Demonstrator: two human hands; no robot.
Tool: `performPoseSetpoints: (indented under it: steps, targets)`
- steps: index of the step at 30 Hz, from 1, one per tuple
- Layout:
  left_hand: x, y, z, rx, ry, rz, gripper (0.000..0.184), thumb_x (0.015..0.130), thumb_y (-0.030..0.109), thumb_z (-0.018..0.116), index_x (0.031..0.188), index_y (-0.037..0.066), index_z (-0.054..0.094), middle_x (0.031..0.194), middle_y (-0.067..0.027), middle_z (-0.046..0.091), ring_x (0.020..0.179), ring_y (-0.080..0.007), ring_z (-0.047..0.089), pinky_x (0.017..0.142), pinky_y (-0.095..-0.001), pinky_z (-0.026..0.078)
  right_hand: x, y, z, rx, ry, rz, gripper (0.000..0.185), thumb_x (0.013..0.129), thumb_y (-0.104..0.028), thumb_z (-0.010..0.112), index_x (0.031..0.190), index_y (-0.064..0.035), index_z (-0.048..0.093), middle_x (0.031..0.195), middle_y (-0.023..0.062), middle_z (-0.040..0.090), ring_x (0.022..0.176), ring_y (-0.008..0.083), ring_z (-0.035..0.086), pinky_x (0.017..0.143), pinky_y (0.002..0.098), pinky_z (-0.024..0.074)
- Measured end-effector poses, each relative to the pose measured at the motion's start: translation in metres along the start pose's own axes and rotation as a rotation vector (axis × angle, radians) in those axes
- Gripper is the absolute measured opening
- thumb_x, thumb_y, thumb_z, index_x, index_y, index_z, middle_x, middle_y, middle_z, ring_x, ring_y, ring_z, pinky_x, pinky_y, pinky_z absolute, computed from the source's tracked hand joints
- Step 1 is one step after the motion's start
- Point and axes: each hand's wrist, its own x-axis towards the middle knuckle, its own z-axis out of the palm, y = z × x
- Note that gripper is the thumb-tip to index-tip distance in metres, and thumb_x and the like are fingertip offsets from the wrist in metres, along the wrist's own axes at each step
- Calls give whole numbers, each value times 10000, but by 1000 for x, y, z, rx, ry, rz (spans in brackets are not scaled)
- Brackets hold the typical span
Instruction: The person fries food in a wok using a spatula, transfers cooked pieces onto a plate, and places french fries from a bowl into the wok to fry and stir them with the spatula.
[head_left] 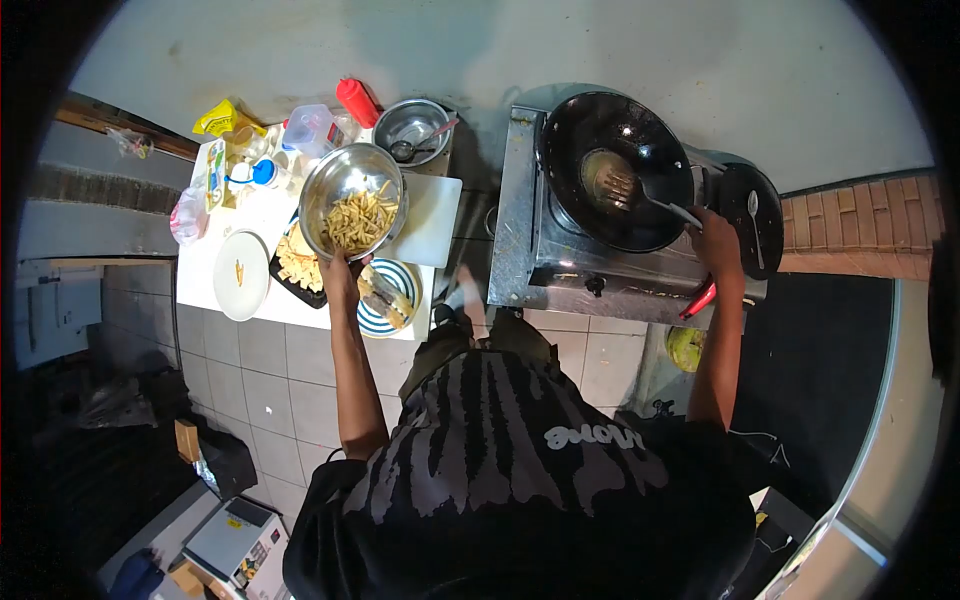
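My left hand [343,274] grips the near rim of a steel bowl [318,185] that holds cut fries [357,220]. The bowl is tilted over the white table, above a black tray of pale food [297,262]. At the right, my right hand [714,240] is closed on the handle of a spatula [672,208], which reaches into a black wok [640,135]. Oil and a slotted metal head [614,187] show at the wok's bottom. The wok sits on a steel stove [517,270].
On the table [200,262] are a white plate [241,290], a striped plate [405,325] with food, a white board [430,215], a second steel bowl [405,118] and a red bottle [357,101]. A black pan [752,225] with a spoon lies right of the wok.
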Motion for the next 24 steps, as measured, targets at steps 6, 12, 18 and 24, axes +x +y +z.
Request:
performPoseSetpoints:
  steps: [6,12,18,24]
  targets:
    - [-15,15,5,14,-51,3,306,888,10,432,1184,-61,466,1043,-180,594,831,-251,640,683,-323,588,0,-7,6,-48,117,47,294,838,-179,636,1118,-88,635,980,192,657,907,376,632,762,457,497]
    - [-42,32,24,-7,-108,-17,259,872,-3,436,1123,-59,464,1036,-183,583,849,-262,640,696,-322,584,9,3,19,-17,156,96,275,848,-205,630,1096,-85,638,984,186,659,910,371,634,770,458,497]
    - [-79,50,46,8,-112,-69,350,828,-16,434,1176,-40,458,1073,-181,579,874,-258,637,710,-320,575,13,-7,8,-14,-15,157,294,836,-215,638,1096,-78,632,986,179,661,937,373,626,791,457,495]
    - [-109,57,51,101,-199,-85,424,797,-26,481,1214,-36,403,969,-131,564,759,-206,618,613,-314,572,13,24,38,48,101,27,307,808,-107,600,1113,-70,587,988,215,637,930,398,615,781,485,486]
